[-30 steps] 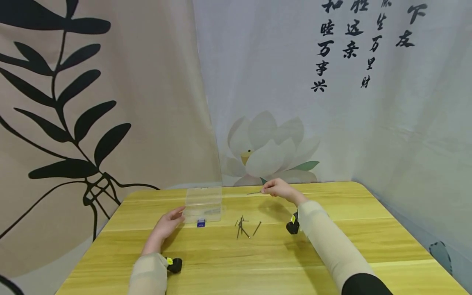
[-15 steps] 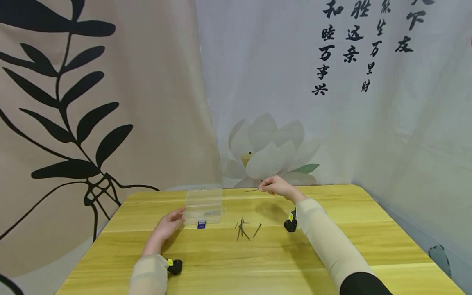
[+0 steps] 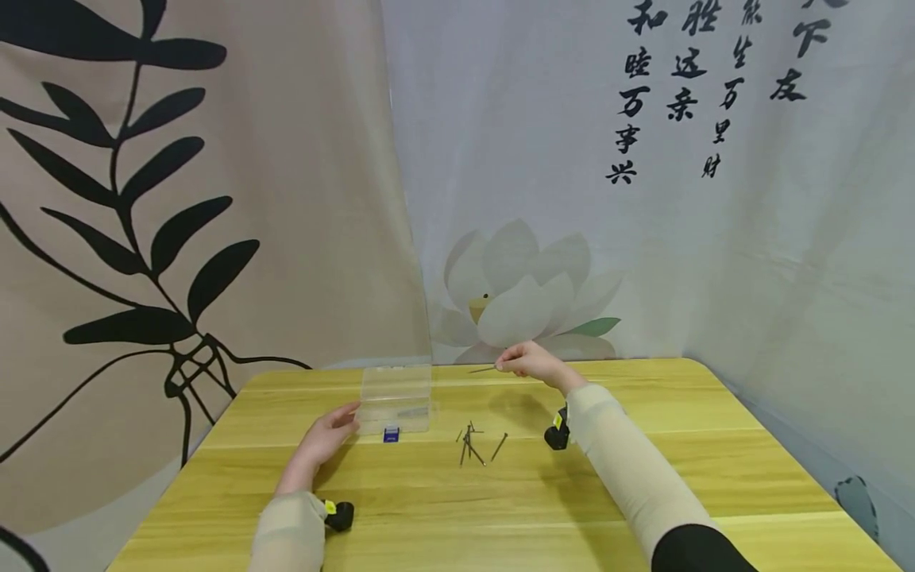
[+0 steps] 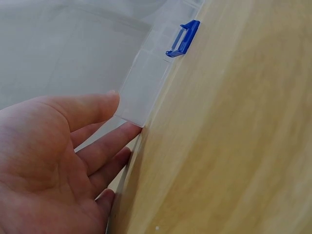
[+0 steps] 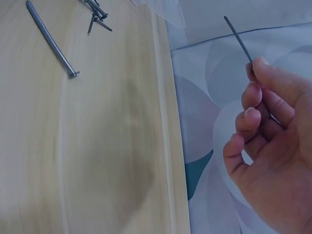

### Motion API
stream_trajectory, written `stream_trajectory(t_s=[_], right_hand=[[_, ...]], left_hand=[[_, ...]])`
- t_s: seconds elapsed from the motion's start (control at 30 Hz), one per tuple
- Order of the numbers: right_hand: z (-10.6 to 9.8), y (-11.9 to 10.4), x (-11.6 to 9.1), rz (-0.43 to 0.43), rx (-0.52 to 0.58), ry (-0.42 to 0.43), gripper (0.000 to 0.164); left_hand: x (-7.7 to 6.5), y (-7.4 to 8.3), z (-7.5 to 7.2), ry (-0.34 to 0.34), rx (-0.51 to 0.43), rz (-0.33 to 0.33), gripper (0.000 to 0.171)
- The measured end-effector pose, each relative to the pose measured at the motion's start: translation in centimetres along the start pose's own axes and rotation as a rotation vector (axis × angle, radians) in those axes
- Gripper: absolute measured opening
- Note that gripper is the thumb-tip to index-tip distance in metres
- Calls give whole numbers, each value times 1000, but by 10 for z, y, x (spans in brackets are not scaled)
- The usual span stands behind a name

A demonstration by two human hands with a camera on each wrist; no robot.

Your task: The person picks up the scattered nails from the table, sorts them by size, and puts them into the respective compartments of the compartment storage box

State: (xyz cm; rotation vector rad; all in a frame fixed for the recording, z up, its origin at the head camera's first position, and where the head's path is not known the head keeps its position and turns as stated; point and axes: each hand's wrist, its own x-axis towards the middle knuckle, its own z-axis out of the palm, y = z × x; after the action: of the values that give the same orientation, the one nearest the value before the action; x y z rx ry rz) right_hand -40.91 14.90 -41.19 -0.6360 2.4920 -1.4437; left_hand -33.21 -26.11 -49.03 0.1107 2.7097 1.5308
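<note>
My right hand pinches a nail between thumb and forefinger, above the far part of the table. The nail's pointed end sticks out to the left in the head view. A clear plastic box lies with its lid raised at the back, and a blue latch sits on its front. Something thin and grey shows inside. At the box's left end, my left hand touches the corner with its thumb and fingertips, fingers fairly straight. Several loose nails lie crossed right of the box.
A single larger nail lies apart, to the right of the crossed ones. The wooden table ends at its far edge against a printed curtain. Black cameras are strapped at both wrists.
The right hand has moved slightly left with the nail, toward the box. The left hand stays at the box's corner. The head view has shifted a little.
</note>
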Motion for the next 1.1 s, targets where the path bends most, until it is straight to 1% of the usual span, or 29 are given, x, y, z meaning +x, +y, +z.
stream_trajectory(t_s=[0.27,0.47,0.6,0.83,0.93,1.1], right_hand=[[11,-4,10,3,-3,-12,19],[25,-7,18,-9,9,-17,21],[36,-8,21,-14,-1,-18,21],[53,-11,32,-23,-3,-18,26],[60,-14,37,-34,-5,-6,26],[71,-16,42,-39,-24,31,20]], left_hand=[[1,2,-1,5,-6,1,48],[0,2,0,-1,-15,0,48],[-1,2,1,5,-19,2,47],[-1,0,2,21,-25,4,47],[0,0,2,23,-19,4,47],[-1,1,4,17,-25,18,47]])
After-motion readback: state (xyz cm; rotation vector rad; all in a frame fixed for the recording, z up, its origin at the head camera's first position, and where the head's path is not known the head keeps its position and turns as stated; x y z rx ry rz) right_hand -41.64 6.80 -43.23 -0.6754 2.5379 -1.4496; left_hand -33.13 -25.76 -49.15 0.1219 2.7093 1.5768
